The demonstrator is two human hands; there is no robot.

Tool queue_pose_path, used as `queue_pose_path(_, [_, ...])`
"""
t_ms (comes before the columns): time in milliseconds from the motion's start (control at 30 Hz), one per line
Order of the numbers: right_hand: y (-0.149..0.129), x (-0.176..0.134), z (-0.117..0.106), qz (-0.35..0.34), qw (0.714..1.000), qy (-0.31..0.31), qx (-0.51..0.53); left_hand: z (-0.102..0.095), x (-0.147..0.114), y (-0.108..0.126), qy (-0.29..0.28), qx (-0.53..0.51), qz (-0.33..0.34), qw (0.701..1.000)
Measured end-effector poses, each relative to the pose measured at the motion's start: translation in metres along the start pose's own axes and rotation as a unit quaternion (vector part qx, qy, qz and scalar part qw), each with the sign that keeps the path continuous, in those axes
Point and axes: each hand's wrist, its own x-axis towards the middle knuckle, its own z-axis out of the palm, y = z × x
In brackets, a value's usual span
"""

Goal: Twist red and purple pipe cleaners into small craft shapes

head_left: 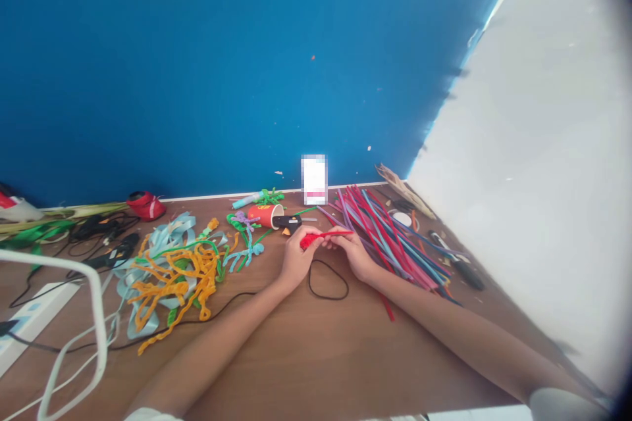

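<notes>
Both hands meet over the middle of the table around a red pipe cleaner (336, 233). My left hand (297, 258) pinches its left part, which looks bunched or coiled. With its fingertips, my right hand (359, 255) grips the straighter length that runs off to the right. Just behind my left hand lies a black glue gun (291, 222), partly in front of a red paper cup (264, 215) on its side. A spread of loose pipe cleaners (382, 227) in red, purple and blue reaches to my right forearm. One red end sticks out below that arm.
A brightly lit, blurred-out screen (315, 179) stands against the blue wall. To the left lie orange twisted pipe cleaners (182, 283), pale blue ribbon (170, 230) and a white power strip (42, 319). A black cable (328, 298) loops before my hands. A white metal frame (99, 316) rises at front left.
</notes>
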Motion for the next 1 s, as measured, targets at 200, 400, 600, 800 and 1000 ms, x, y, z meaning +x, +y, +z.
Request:
queue_pose_path(200, [0.001, 0.000, 0.003, 0.007, 1.000, 0.001, -0.006, 0.002, 0.000, 0.000, -0.010, -0.011, 0.009, 1.000])
queue_pose_path(400, [-0.006, -0.001, 0.001, 0.010, 0.999, -0.005, -0.043, 0.002, 0.000, 0.000, -0.022, -0.007, 0.052, 0.998])
queue_pose_path(600, [-0.008, -0.002, -0.002, 0.030, 0.998, -0.040, -0.040, 0.001, 0.001, -0.001, -0.022, -0.014, 0.073, 0.997])
queue_pose_path(800, [-0.003, -0.001, -0.005, 0.024, 0.998, -0.048, -0.020, 0.002, 0.000, -0.006, -0.021, -0.012, 0.002, 1.000])
queue_pose_path(1000, [-0.004, -0.001, -0.005, 0.028, 0.998, -0.055, -0.010, 0.004, -0.002, -0.007, -0.012, -0.080, -0.043, 0.996])
